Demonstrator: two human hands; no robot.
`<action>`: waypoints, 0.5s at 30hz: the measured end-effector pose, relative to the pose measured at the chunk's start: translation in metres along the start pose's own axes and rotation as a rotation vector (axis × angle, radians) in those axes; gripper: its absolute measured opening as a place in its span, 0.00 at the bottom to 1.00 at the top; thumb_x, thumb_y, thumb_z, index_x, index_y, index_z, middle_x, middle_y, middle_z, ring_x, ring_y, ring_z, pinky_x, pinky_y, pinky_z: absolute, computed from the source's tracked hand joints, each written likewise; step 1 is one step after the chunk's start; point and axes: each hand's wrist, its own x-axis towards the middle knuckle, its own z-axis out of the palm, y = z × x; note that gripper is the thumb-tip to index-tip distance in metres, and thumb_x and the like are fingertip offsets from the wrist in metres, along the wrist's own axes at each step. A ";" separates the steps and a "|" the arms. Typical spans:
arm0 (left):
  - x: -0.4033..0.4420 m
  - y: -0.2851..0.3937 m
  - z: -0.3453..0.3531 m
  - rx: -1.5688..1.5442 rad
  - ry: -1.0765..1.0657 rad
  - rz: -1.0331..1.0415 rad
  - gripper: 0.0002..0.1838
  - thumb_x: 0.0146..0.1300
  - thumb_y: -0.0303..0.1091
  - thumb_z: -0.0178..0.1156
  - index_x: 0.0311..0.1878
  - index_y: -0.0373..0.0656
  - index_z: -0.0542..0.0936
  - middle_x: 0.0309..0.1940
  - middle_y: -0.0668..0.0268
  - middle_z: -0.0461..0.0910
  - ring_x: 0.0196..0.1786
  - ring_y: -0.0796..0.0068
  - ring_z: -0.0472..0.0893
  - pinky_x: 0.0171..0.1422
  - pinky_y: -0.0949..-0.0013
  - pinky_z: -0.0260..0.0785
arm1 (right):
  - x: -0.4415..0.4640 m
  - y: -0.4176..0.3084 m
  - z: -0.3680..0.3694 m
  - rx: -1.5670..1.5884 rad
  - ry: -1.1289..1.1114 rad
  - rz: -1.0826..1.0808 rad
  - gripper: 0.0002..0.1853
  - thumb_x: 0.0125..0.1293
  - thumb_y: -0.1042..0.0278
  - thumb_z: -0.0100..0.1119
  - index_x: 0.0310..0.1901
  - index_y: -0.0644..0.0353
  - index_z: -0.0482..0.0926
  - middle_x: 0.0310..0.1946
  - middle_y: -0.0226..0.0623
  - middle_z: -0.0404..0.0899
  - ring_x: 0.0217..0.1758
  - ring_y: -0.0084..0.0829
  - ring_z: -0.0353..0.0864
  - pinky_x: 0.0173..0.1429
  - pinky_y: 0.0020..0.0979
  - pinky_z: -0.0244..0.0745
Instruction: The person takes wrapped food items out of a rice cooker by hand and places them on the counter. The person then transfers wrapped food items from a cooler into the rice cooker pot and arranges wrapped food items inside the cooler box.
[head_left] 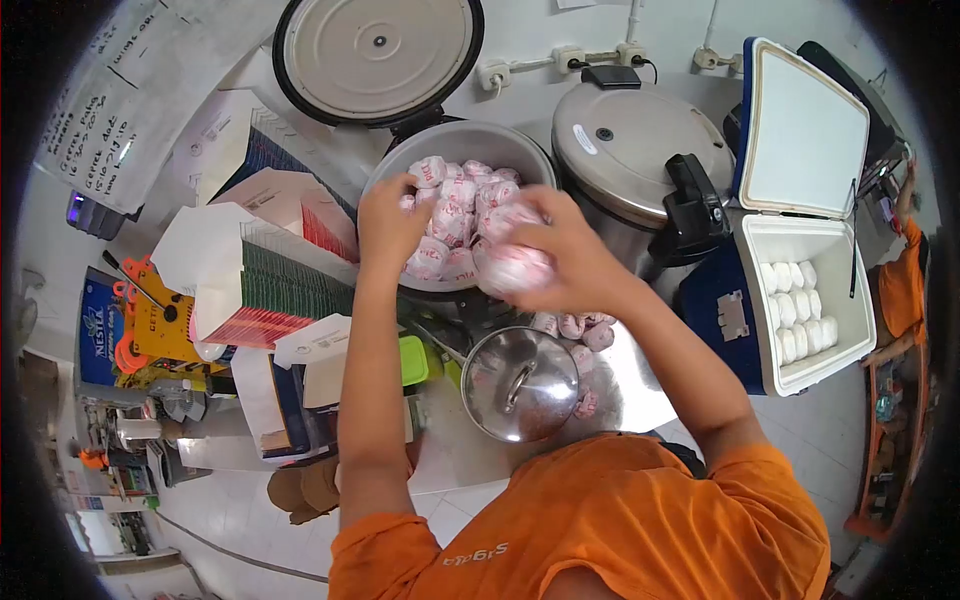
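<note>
A round metal pot with its lid raised holds several paper-wrapped bundles, white with red print. At the pot's left side, my left hand reaches in over the rim, fingers curled around a wrapped bundle there. My right hand is over the pot's right front edge and grips a wrapped bundle, smeared by motion. Another bundle shows under its fingers; whether it is held too, I cannot tell. More wrapped bundles lie on the metal counter below my right forearm.
A glass lid rests on the counter before me. Right of the pot stands a closed cooker, then an open cooler with white packs inside. Stacked folded cartons line the left. Another person's orange sleeve appears far right.
</note>
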 end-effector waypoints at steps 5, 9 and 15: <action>-0.066 0.025 -0.043 -0.002 0.295 -0.054 0.19 0.58 0.38 0.74 0.49 0.41 0.82 0.46 0.58 0.86 0.51 0.56 0.84 0.55 0.55 0.74 | 0.044 0.045 0.049 0.241 -0.499 0.111 0.28 0.45 0.58 0.76 0.48 0.63 0.85 0.44 0.45 0.83 0.50 0.40 0.84 0.58 0.38 0.77; -0.126 0.047 -0.054 -0.208 0.177 -0.248 0.19 0.59 0.38 0.75 0.50 0.41 0.82 0.44 0.61 0.87 0.48 0.61 0.85 0.52 0.60 0.74 | 0.067 0.067 0.024 0.400 -0.462 0.363 0.25 0.51 0.57 0.73 0.49 0.63 0.86 0.35 0.40 0.86 0.38 0.32 0.85 0.48 0.33 0.79; -0.126 0.059 -0.021 -0.250 -0.024 -0.275 0.16 0.61 0.34 0.71 0.50 0.40 0.81 0.38 0.57 0.85 0.44 0.59 0.85 0.52 0.58 0.75 | 0.072 0.102 0.016 -0.305 -0.448 0.628 0.23 0.59 0.45 0.71 0.47 0.54 0.88 0.53 0.50 0.83 0.62 0.43 0.80 0.64 0.55 0.69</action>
